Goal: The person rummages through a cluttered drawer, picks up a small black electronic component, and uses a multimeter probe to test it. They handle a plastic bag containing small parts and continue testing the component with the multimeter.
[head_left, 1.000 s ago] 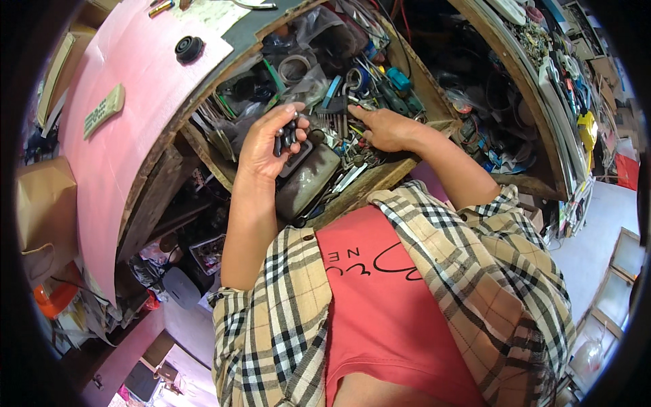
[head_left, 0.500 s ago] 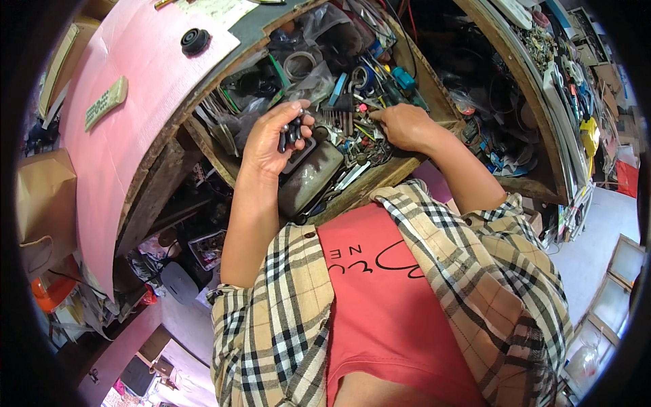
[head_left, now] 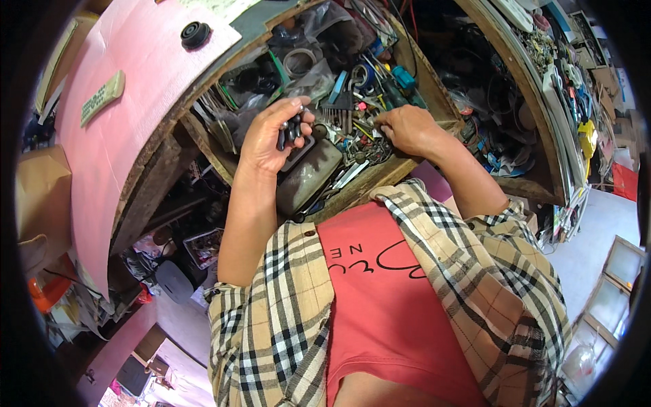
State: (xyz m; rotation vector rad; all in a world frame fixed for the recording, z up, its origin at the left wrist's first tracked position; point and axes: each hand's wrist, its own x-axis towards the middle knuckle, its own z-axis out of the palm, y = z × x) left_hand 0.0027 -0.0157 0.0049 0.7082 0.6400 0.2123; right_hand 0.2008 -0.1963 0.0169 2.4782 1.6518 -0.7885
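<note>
My left hand is cupped around several small dark, rounded pieces with shiny spots; their kind is unclear. It hangs over the left part of an open wooden drawer, above a worn grey-brown case. My right hand reaches into the drawer's right side. Its fingers are bent, with the tips down among loose small metal parts; whether they pinch something is hidden. Near those fingertips lie a black comb-like piece, a bright pink bit and thin white strips.
Farther back in the drawer are a tape roll, a blue roll, a teal-handled tool and plastic bags. A pink-covered tabletop at left bears a black round knob and a pale remote. A cluttered compartment adjoins at right.
My right hand's fingertips have shifted slightly down and right among the small parts. My left hand still holds the dark pieces in nearly the same place.
</note>
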